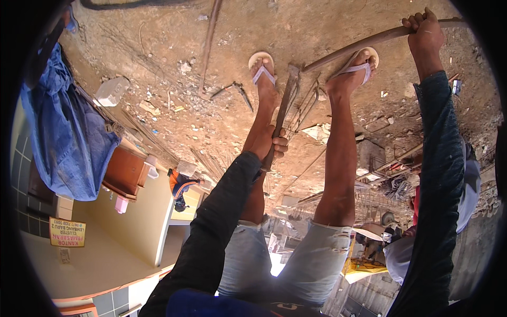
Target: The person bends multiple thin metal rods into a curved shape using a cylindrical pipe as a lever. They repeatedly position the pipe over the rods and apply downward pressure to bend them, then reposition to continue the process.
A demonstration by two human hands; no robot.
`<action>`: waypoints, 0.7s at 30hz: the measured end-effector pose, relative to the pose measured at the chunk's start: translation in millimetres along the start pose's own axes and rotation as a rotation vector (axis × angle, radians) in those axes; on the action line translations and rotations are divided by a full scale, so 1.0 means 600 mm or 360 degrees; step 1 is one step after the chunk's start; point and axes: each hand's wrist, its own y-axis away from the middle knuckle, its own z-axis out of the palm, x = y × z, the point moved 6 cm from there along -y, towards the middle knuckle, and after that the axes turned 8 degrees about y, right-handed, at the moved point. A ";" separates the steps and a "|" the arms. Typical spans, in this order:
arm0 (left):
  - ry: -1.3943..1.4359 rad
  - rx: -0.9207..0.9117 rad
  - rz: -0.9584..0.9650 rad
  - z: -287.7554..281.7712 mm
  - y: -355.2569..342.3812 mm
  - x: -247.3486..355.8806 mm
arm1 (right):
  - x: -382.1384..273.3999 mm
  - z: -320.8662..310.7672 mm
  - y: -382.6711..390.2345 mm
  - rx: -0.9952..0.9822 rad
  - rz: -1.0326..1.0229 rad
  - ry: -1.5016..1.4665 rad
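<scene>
My left hand [273, 143] is closed around a dark metal bar [285, 103], held at a slant between my shins. My right hand [426, 36], out at the far right, grips a long, slightly curved brown bar [356, 48]. The ends of the two bars come close together near my feet; whether they touch I cannot tell. Beside that spot lie thin bent metal rods [308, 105]. A dark, angled piece of metal [236, 91] rests on the dirt left of my left sandal [260, 62]. My right sandal [368, 59] is just under the long bar.
A brown pole [210, 45] lies on the rubble-strewn dirt. At the left are a blue tarp [63, 127], a pale block [112, 91] and a wooden cabinet [124, 170]. One person [182, 186] is by the house; another [465, 198] is at the right, near wire frames [380, 158].
</scene>
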 end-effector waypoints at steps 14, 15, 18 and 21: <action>-0.0089 0.0219 0.0130 0.061 0.009 -0.013 | 0.020 -0.147 0.008 -0.0427 -0.0404 -0.0576; -0.0035 0.0219 0.0109 0.063 0.009 -0.015 | 0.010 -0.131 0.009 -0.0491 -0.0345 -0.0669; 0.0115 0.0095 0.0071 0.071 0.006 -0.020 | 0.005 -0.118 -0.054 0.0317 -0.0151 -0.0230; 0.0125 0.0006 0.0062 0.073 0.001 -0.025 | 0.054 -0.080 -0.123 0.0547 -0.0026 -0.0372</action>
